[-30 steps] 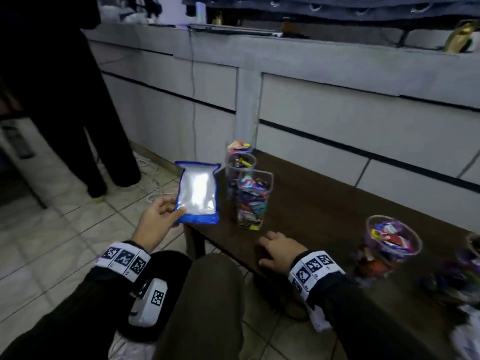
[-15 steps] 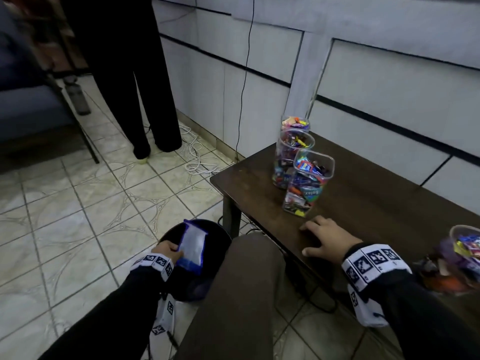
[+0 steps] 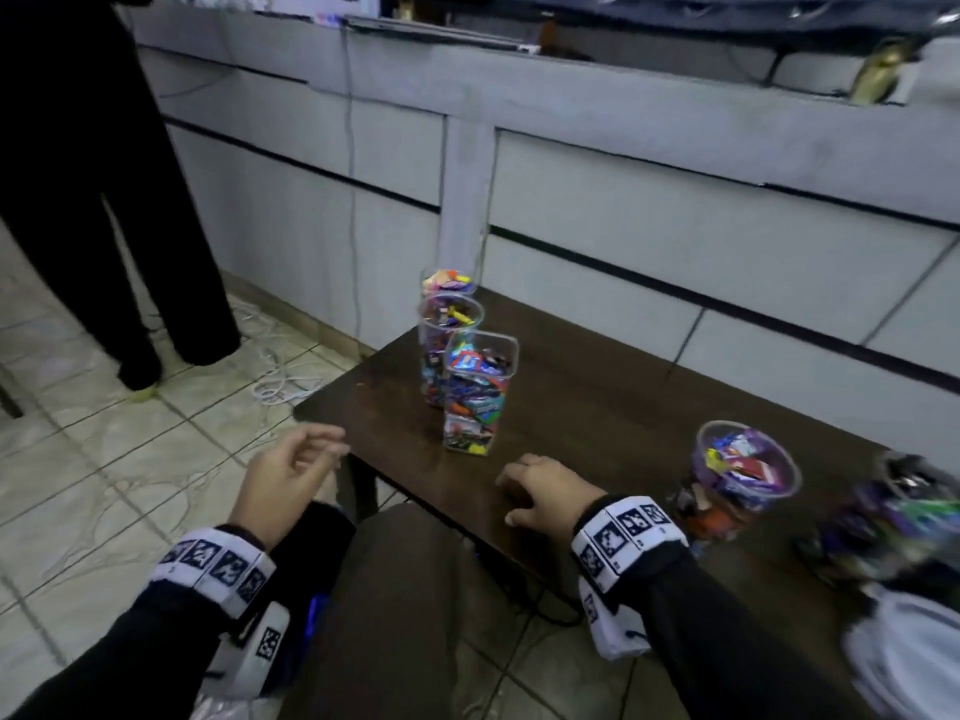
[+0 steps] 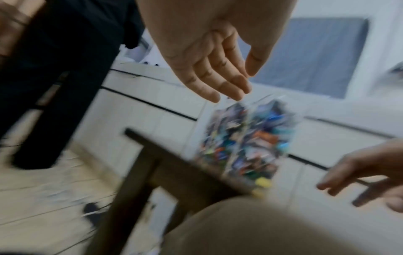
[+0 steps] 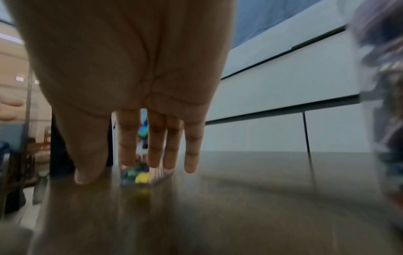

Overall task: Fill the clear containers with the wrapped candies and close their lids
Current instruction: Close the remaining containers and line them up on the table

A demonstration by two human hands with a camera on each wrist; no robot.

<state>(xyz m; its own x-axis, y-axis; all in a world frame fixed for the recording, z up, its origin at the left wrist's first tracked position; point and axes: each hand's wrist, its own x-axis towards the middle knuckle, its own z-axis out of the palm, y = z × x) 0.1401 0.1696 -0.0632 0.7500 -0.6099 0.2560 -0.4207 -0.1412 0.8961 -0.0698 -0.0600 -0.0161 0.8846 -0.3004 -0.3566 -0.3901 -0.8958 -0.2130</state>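
Three clear containers full of wrapped candies stand without lids at the dark table's left end: a square one point(image 3: 478, 392) in front, a round one point(image 3: 447, 324) behind it and another point(image 3: 448, 281) at the back. A round container point(image 3: 743, 470) of candies stands to the right. My left hand point(image 3: 291, 475) hangs empty in the air off the table's left corner, fingers loosely curved; the left wrist view shows the left hand point(image 4: 220, 69) empty. My right hand point(image 3: 540, 491) rests flat on the table's front edge, fingers straight in the right wrist view point(image 5: 139, 138).
The brown table point(image 3: 597, 407) stands against a white panelled wall. A heap of loose candies point(image 3: 883, 522) and a white bag point(image 3: 914, 652) lie at the right. A person in black trousers point(image 3: 104, 200) stands on the tiled floor at left, near white cables point(image 3: 280, 376).
My left hand let go of the blue and silver packet down by the floor and has risen empty toward the table's corner. The right hand has stayed on the table.
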